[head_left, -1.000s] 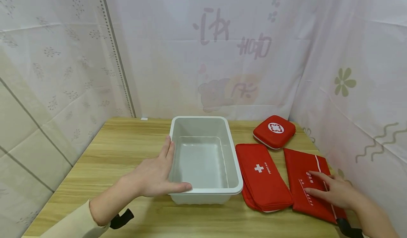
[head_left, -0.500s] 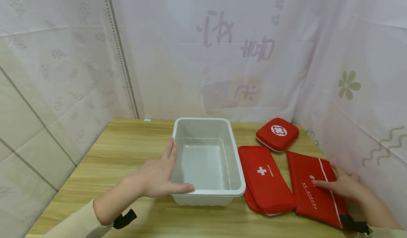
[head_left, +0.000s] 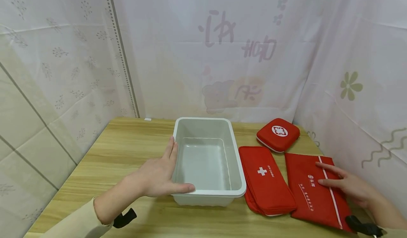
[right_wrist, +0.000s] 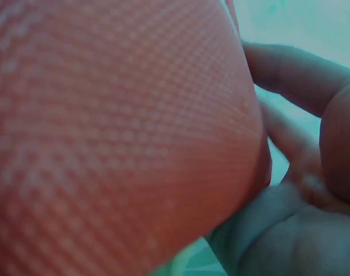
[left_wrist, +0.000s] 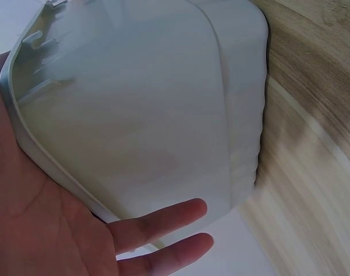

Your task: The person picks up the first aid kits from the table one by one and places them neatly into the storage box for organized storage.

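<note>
My left hand (head_left: 155,178) rests on the near left corner of a pale grey plastic bin (head_left: 203,192). Its fingers lie along the bin's left side, and the thumb reaches over the front rim. At the far right of the table, my right hand (head_left: 356,186) touches a flat red pouch (head_left: 311,192) with a white stripe and white lettering. Index finger and thumb lie across its top; the head view hides the other fingers. Close up, the right wrist view shows dimpled red material (right_wrist: 123,126) beside the fingers.
Between bin and flat pouch lies a red first-aid bag (head_left: 267,181) with a white cross. Behind it sits a red zipped case (head_left: 278,135) with a round white emblem. Printed curtains (head_left: 254,54) border the wooden table (head_left: 127,142) at the back and sides.
The right hand went from the top of the flat pouch to its right edge, then back onto its top. The pouch turned slightly, its near end shifting right. The left hand stayed on the bin.
</note>
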